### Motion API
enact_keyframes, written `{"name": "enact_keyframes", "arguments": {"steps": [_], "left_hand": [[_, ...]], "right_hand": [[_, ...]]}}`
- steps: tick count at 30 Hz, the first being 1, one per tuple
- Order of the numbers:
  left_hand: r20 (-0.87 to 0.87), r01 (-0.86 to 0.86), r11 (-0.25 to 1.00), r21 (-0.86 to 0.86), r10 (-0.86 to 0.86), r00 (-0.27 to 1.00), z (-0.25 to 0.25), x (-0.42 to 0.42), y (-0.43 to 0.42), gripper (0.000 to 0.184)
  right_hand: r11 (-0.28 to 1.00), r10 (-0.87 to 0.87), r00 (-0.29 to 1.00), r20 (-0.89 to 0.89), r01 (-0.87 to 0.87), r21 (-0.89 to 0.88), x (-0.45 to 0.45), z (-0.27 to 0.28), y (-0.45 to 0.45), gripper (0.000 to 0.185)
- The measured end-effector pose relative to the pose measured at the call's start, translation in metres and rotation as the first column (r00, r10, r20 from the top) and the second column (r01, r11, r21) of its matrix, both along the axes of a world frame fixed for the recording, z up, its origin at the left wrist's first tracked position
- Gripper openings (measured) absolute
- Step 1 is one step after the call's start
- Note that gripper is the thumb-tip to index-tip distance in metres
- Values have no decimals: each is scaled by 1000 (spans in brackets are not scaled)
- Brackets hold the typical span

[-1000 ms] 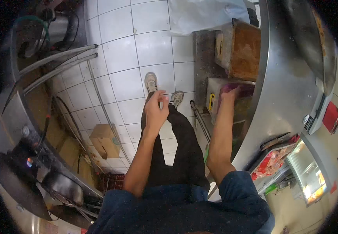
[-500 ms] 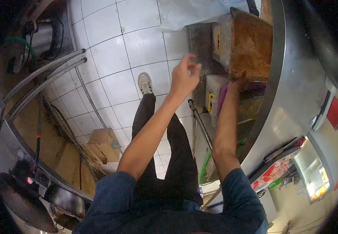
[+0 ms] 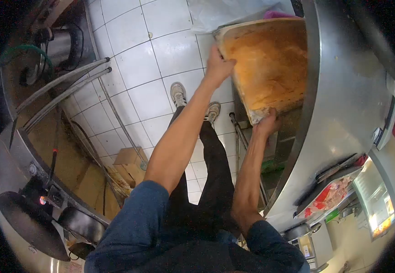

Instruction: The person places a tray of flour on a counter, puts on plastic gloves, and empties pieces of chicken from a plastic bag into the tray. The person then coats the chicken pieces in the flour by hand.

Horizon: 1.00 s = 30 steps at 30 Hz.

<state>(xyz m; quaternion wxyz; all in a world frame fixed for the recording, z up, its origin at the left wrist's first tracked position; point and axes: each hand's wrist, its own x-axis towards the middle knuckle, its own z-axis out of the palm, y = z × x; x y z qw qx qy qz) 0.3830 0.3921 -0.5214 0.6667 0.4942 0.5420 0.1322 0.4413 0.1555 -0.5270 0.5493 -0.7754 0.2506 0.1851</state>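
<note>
A worn wooden board, orange-brown with a pale, scuffed edge, sticks out from beneath the steel counter. My left hand is closed on its left edge, near the far corner. At the board's near corner, my right hand grips the edge, with the fingertips partly hidden. The board's right side is out of sight under the counter. Beyond its far edge a bit of purple material shows.
The steel counter runs along the right. Metal rails jut out on the left, above a cardboard box on the tiled floor. A wok sits at lower left. Clear plastic sheeting lies at the top.
The board has come further out to the left from under the counter. My left hand, free before, now grips its edge. A second shoe has come into view.
</note>
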Motion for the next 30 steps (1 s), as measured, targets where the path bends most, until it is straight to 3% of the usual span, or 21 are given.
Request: {"name": "enact_keyframes", "arguments": {"steps": [2,4,7,12,16,17,22,24,27,30], "left_hand": [[3,-56,998,1,56,998,33,-32,-15,55],[-1,-144,990,-2,144,990,66,-50,-31,54],[-76,-199,973,119,209,975,104,-92,-56,51],[-167,-358,908,218,397,903,221,-154,-98,51],[-165,-433,795,425,538,827,290,-209,-149,52],[-165,-465,759,456,586,794,310,-217,-163,52],[-67,-659,583,475,771,633,416,-233,-237,51],[-90,-649,553,522,792,604,450,-242,-275,51],[-22,-676,497,544,813,581,486,-251,-326,47],[49,-713,491,500,806,589,527,-252,-376,45]], "right_hand": [[995,97,993,68,-96,-21,-12,8,-14,42],[992,91,989,118,-100,81,-29,76,10,35],[961,53,996,72,-71,267,-59,94,-8,25],[893,267,959,-91,-211,397,-117,137,-48,19],[804,460,875,-152,-338,489,-132,208,-58,13],[789,440,883,-162,-293,540,-134,230,-56,13],[626,674,738,-36,-545,558,-136,286,-95,16],[560,738,674,23,-632,536,-131,320,-115,16],[491,765,614,195,-752,440,-117,374,-143,19],[487,734,628,258,-752,444,-111,422,-186,21]]}}
